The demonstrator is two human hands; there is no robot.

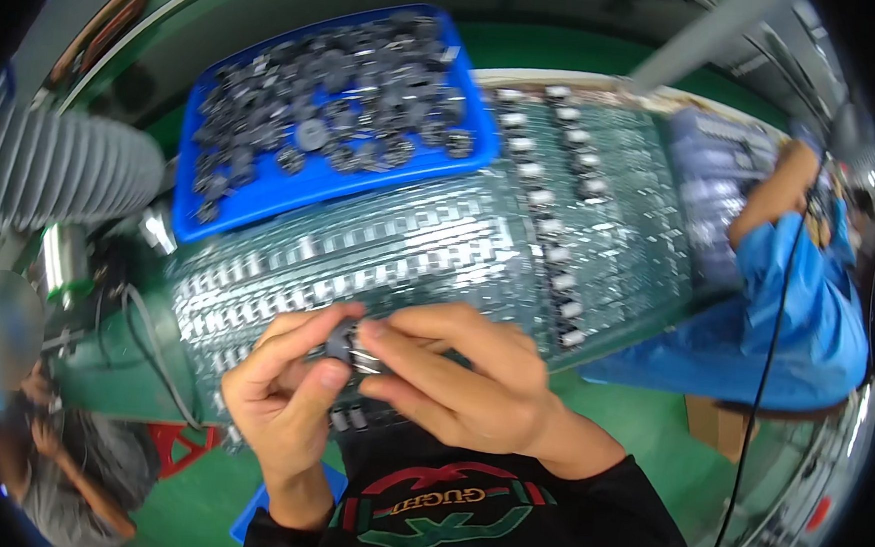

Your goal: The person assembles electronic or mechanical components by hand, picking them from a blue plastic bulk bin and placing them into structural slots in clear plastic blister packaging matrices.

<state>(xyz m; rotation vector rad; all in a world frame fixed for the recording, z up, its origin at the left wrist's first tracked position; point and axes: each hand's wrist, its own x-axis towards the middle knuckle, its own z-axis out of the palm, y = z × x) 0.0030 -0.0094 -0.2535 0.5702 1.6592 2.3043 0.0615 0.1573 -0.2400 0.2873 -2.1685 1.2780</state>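
Components being held in plastic bin behind compartment tray; bin being flanked by flexible duct left, component rows right.

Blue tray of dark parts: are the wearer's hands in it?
No: away from the tray, the left hand and right hand hold a small part.

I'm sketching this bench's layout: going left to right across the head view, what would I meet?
Grey ribbed hose, left hand, small dark part held between both hands, right hand, co-worker in blue.
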